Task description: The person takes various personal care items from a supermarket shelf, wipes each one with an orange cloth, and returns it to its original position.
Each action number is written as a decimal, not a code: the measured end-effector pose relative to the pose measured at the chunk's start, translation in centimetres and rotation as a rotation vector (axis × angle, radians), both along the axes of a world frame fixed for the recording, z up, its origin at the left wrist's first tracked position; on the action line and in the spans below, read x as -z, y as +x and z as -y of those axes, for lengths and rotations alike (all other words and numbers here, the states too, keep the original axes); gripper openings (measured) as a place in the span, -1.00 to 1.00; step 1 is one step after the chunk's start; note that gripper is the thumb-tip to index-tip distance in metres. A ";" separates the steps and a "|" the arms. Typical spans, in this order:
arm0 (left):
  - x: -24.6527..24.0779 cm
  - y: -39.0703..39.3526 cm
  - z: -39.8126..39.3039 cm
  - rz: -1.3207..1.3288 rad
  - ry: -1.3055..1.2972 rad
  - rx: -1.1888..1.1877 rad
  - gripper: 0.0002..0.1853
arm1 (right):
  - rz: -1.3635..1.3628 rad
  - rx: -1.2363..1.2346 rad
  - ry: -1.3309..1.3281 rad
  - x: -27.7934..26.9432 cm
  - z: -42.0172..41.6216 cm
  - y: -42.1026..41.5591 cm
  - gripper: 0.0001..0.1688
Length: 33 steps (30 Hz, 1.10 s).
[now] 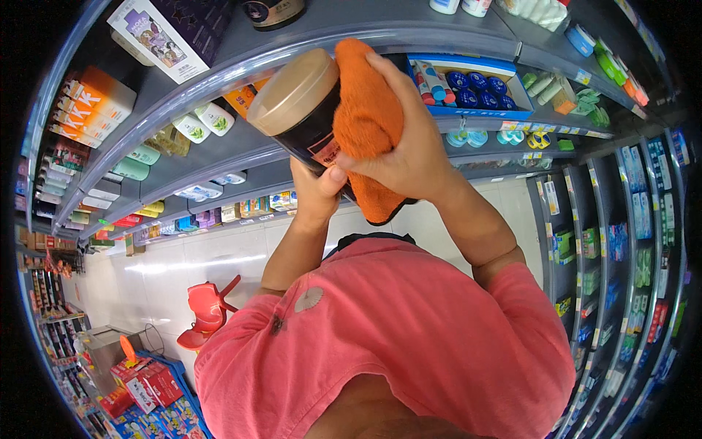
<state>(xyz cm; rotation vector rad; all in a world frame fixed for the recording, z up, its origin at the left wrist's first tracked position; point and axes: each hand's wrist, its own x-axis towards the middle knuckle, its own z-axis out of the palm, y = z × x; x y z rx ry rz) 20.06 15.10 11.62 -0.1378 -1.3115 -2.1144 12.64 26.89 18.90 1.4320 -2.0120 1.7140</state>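
A large dark plastic jar [307, 131] with a wide translucent beige lid is held up in front of the shelves, tilted with its lid toward the upper left. My left hand [316, 189] grips the jar from below, its thumb on the dark side near a pink label that bears writing. An orange cloth [367, 115] lies bunched against the jar's side and hangs down past its lower end. Over it, my right hand [403, 131] presses the cloth to the jar, thumb and fingers bent round the fabric. The cloth hides part of the jar.
Ahead stands a curved-looking shelf [307, 46] with a white box [159, 41], orange boxes [93, 107], white bottles [215, 118] and a blue display carton [471, 110] of tins and tubes. At the right are more shelves [598, 219]. A red plastic chair [208, 313] stands on the tiled floor, lower left.
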 end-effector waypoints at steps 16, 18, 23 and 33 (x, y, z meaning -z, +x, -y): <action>-0.4 1.0 3.2 -0.140 0.133 0.073 0.07 | 1.420 -0.568 -0.328 9.0 -0.9 1.0 -0.27; -0.6 0.9 3.3 -0.130 0.117 0.130 0.11 | 1.507 -0.545 -0.390 8.9 -0.7 2.3 -0.28; 0.5 -1.0 3.6 -0.091 -0.075 0.219 0.20 | 1.507 -0.551 -0.545 8.9 -0.9 2.5 -0.33; -2.0 0.0 -3.2 -0.146 -0.251 -0.170 0.18 | 1.132 -0.372 -0.746 9.4 -2.6 1.8 -0.31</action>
